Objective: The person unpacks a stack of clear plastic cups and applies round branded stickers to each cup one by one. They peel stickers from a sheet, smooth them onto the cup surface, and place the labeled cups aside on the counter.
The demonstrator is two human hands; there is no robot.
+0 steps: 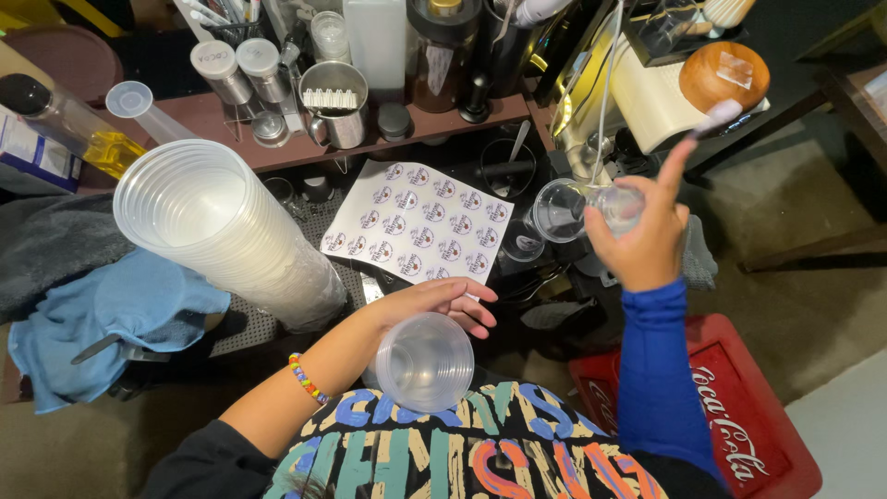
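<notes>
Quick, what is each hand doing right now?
Left hand: closed around a clear plastic cup.
Right hand: gripping another small clear plastic cup, forefinger raised.

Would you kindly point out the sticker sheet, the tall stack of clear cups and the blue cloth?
Sticker sheet [418,222]: head view, middle of the sheet.
Stack of clear cups [263,263]: head view, side of the stack.
Blue cloth [120,319]: head view, middle folds.
</notes>
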